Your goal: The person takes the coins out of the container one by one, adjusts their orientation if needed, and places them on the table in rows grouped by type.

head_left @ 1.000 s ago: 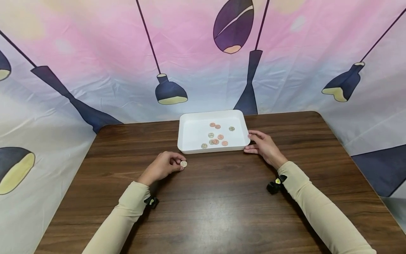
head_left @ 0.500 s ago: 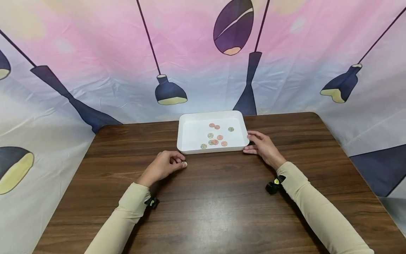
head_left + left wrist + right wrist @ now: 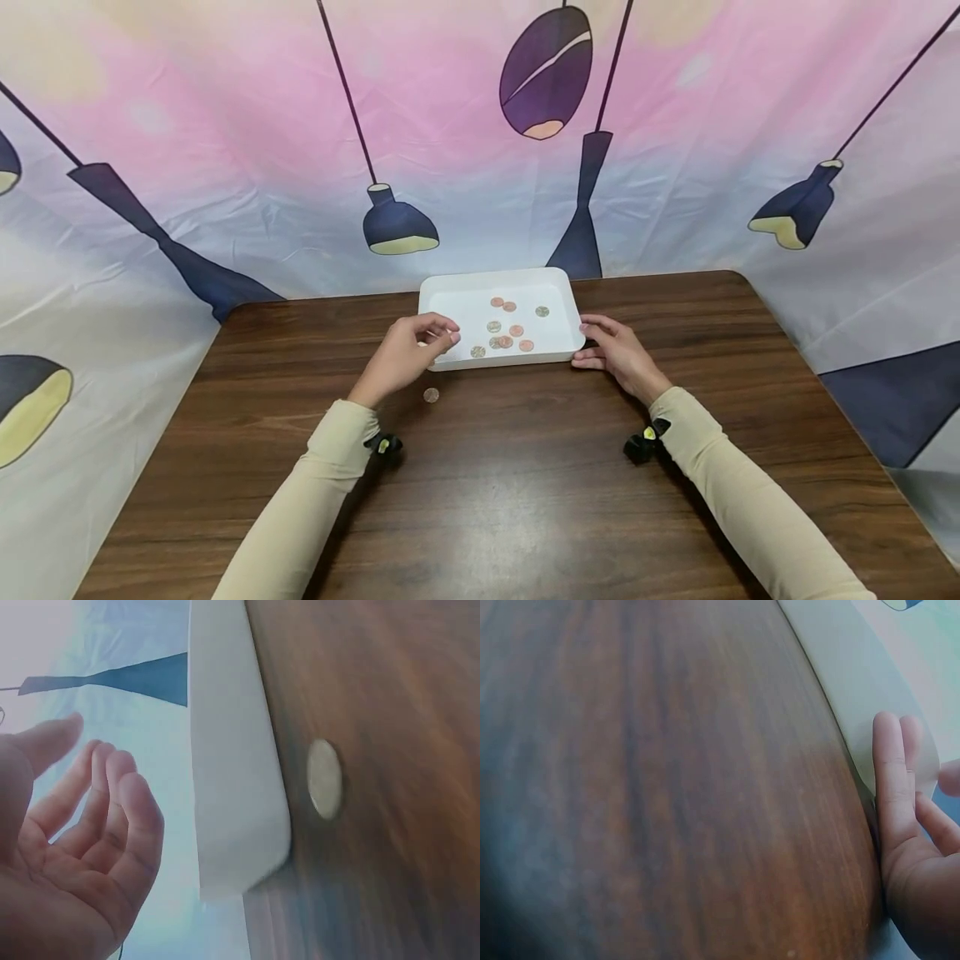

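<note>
A white tray (image 3: 450,298) with several copper and silver coins (image 3: 504,330) stands at the far middle of the wooden table (image 3: 525,492). My left hand (image 3: 420,342) hovers at the tray's front left corner, fingers loosely curved and empty, as the left wrist view shows the hand (image 3: 82,825) beside the tray wall (image 3: 232,750). One silver coin (image 3: 431,395) lies alone on the table just in front of that corner, the same coin (image 3: 325,780) seen flat on the wood. My right hand (image 3: 611,348) rests with straight fingers (image 3: 892,780) against the tray's front right corner.
A cloth backdrop printed with hanging lamps (image 3: 397,225) surrounds the table on the far side and both flanks. The table's rounded far corners and side edges are in view. Small black wrist cameras (image 3: 645,440) sit on both sleeves.
My left hand let the silver coin go onto the table and moved forward and up to the tray's front left corner. The right hand stayed at the tray.
</note>
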`<action>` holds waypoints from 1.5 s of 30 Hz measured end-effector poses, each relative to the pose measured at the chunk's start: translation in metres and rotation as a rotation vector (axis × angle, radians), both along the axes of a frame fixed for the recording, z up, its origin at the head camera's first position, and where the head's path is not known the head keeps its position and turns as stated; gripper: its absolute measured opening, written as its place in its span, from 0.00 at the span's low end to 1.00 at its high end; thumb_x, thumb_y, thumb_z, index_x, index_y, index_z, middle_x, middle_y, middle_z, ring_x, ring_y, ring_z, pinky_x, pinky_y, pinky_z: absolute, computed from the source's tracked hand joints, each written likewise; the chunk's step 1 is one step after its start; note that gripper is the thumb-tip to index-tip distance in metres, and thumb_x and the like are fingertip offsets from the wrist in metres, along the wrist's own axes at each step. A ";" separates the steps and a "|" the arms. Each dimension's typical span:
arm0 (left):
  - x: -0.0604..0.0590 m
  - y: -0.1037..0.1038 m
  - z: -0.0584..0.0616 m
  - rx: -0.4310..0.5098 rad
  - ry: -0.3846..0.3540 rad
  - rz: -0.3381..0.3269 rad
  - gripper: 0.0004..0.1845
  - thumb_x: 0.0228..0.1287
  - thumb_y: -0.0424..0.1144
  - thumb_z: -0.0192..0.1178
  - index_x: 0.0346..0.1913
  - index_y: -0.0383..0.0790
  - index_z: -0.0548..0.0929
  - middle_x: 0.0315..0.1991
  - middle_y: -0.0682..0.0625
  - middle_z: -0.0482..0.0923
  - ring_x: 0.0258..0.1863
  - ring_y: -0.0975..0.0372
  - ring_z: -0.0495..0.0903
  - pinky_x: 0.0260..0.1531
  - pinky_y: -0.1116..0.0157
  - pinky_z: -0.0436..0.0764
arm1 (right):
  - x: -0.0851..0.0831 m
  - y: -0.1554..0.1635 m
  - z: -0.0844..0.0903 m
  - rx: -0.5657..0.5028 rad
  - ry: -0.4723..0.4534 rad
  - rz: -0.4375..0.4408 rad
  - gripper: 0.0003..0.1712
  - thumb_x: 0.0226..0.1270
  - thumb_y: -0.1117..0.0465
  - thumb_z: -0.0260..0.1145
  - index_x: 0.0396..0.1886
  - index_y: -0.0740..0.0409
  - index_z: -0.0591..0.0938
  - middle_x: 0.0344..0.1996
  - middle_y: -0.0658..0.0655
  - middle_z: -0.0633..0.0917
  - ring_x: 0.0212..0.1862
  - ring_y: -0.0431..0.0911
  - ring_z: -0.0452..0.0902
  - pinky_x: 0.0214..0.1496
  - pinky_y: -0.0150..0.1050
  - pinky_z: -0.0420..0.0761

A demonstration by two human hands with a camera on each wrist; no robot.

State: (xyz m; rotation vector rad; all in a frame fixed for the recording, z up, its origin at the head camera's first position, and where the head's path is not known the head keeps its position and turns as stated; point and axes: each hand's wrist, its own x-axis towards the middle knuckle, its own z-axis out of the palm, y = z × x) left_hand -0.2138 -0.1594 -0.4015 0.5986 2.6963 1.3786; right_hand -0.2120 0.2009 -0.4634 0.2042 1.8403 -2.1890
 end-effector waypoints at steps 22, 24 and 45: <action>-0.062 0.056 -0.017 -0.085 -0.274 0.035 0.23 0.69 0.24 0.63 0.66 0.35 0.84 0.56 0.41 0.85 0.56 0.49 0.83 0.48 0.62 0.83 | -0.001 0.004 -0.002 0.000 0.000 0.013 0.32 0.87 0.59 0.55 0.82 0.65 0.61 0.54 0.65 0.75 0.31 0.43 0.87 0.45 0.38 0.92; -0.063 0.058 -0.023 -0.086 -0.276 0.039 0.23 0.68 0.23 0.63 0.65 0.35 0.85 0.54 0.41 0.85 0.53 0.51 0.82 0.46 0.64 0.83 | -0.001 0.004 -0.002 0.000 -0.001 0.013 0.31 0.87 0.59 0.54 0.82 0.65 0.62 0.54 0.65 0.75 0.31 0.43 0.87 0.45 0.38 0.92; -0.060 0.067 -0.043 -0.199 -0.213 0.083 0.15 0.74 0.34 0.66 0.59 0.46 0.90 0.46 0.46 0.82 0.40 0.57 0.77 0.37 0.65 0.78 | 0.000 0.002 -0.003 0.005 -0.009 0.019 0.31 0.87 0.59 0.55 0.81 0.65 0.62 0.53 0.64 0.76 0.32 0.43 0.87 0.45 0.39 0.92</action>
